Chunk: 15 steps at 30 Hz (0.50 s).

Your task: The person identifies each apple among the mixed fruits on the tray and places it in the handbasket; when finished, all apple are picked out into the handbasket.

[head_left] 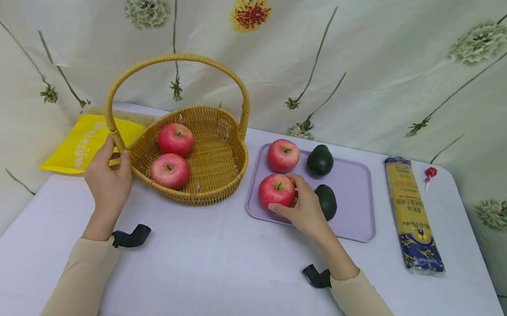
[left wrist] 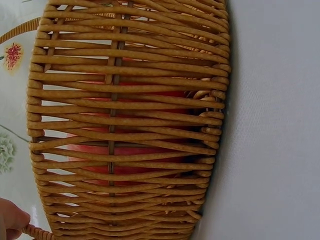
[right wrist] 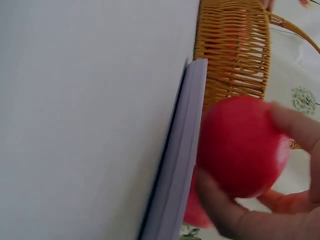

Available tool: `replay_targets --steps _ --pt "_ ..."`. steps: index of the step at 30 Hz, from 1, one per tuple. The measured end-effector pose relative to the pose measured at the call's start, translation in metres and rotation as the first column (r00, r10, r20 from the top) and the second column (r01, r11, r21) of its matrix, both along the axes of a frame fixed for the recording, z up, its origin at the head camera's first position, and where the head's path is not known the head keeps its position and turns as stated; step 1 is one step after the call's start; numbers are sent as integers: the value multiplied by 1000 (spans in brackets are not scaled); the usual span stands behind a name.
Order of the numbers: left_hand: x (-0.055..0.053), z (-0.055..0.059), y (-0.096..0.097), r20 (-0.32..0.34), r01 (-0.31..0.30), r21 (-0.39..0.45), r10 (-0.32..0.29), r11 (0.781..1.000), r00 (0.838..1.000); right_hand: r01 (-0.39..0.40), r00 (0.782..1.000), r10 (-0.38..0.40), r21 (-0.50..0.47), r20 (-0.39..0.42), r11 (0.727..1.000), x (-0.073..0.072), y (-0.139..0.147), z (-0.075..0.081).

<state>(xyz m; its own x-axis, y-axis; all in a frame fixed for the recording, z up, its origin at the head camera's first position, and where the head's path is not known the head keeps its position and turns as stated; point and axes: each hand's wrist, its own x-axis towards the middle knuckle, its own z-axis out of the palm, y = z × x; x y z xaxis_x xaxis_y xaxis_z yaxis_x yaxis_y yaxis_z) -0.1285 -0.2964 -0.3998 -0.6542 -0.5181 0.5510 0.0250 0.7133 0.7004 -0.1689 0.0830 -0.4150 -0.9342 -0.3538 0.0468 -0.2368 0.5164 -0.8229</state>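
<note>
My left hand [head_left: 109, 176] grips the wicker basket's handle low on its left side, where it meets the rim. Two red apples [head_left: 176, 139] lie in the left half of the basket [head_left: 218, 174]; through the weave they show as red patches in the left wrist view. With thumb and fingers around it, my right hand [head_left: 307, 209] holds a red apple [right wrist: 242, 145] over the front left of the lilac tray [head_left: 355, 200]. Behind it on the tray sits another red apple [head_left: 283, 155]. Two dark green avocados [head_left: 320, 161] are on the tray too, one partly behind my right hand.
A yellow pasta bag [head_left: 73, 145] lies left of the basket, partly behind it. Right of the tray is a long spaghetti packet [head_left: 414, 217], with a red lollipop [head_left: 430, 173] near its top end. A flower-printed cloth [head_left: 377, 51] hangs behind the white table [head_left: 215, 283].
</note>
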Motion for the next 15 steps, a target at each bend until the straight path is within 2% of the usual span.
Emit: replay_targets --steps 4,8,12,15 --pt "0 1 0 5 2 -5 -2 1000 1000 -17 1000 17 -88 -3 996 1 -5 11" --pt "0 1 -1 6 1 -3 -1 1000 1000 -60 998 60 -188 -9 980 -1 -21 30" --pt "0 1 -3 6 -3 -7 3 1000 1000 -101 995 94 -213 -43 972 -8 -46 48" --pt "-1 0 -2 12 -4 -7 4 1000 1000 -125 991 113 -182 -74 975 -16 -66 55"
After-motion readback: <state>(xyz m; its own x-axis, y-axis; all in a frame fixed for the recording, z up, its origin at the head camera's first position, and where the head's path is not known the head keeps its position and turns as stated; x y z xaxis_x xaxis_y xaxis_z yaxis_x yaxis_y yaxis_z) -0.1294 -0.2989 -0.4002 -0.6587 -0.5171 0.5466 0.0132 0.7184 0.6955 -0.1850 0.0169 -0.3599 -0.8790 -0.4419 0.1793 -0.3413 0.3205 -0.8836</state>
